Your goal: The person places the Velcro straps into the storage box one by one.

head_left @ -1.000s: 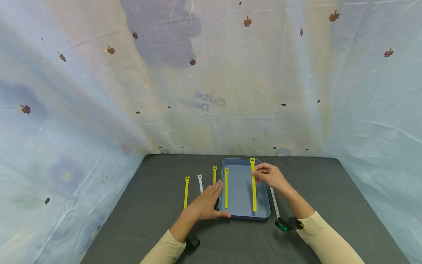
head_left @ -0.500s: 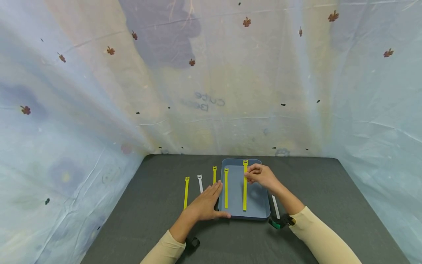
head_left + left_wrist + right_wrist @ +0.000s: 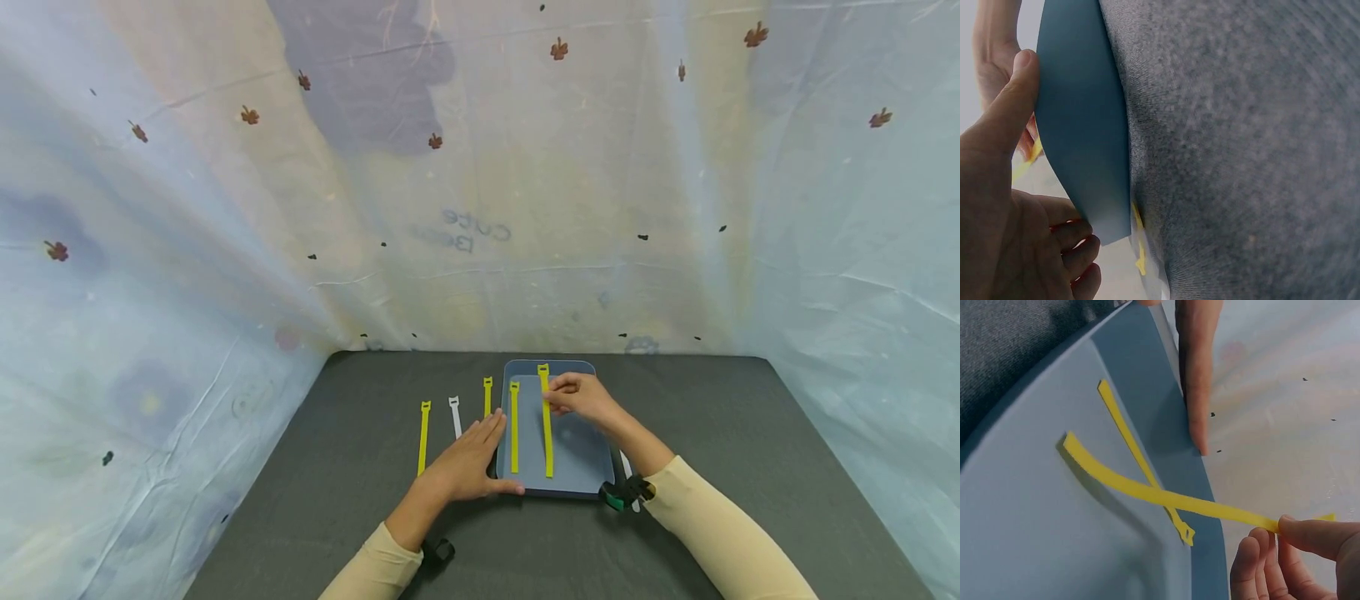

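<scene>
A blue-grey shallow tray (image 3: 585, 467) lies on the dark table. Inside it, along the left side, is a yellow hook-and-loop cable tie (image 3: 514, 433) with a slotted head. My right hand (image 3: 588, 400) pinches a second yellow cable tie (image 3: 1204, 507) between thumb and fingers, just right of the first. In the right wrist view this tie bends, its tail close over the tray floor with a shadow beside it. With extended fingers, my left hand (image 3: 468, 467) rests against the tray's left side. Its thumb touches the near edge.
Left of the tray lie a yellow cable tie (image 3: 423, 437), a white cable tie (image 3: 455, 417) and another yellow cable tie (image 3: 487, 396), partly hidden by my left hand. Another white strip (image 3: 626, 463) lies right of the tray, under my right wrist. A patterned curtain (image 3: 480, 317) hangs behind.
My right hand has moved left over the tray with the yellow cable tie, bringing it nearer the one lying there. The left hand has stayed in place.
</scene>
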Tool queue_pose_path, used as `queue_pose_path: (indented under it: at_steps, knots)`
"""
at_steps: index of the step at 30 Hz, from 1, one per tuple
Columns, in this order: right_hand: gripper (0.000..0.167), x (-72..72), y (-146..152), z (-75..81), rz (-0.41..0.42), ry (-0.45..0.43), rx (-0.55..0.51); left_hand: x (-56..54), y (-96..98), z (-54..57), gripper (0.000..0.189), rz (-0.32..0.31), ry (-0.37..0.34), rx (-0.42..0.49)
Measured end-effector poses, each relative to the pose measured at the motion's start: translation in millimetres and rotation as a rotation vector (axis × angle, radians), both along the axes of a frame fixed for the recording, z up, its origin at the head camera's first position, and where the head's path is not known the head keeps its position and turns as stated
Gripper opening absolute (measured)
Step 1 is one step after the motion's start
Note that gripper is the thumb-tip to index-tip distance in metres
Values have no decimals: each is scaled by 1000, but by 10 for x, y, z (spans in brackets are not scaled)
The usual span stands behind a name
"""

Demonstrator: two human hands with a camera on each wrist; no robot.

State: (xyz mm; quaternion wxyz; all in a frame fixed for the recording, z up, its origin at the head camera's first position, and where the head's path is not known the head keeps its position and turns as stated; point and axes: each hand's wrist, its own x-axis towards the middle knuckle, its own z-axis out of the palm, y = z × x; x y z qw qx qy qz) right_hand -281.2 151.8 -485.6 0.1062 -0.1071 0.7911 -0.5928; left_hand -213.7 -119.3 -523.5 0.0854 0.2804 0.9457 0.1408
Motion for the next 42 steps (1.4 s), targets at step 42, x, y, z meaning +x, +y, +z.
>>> queue_pose_path:
  at_steps: [42]
  knots:
    - [10,-329,-271,-325,-38,-124,193,18,8,27,125,-3,-2,-6]
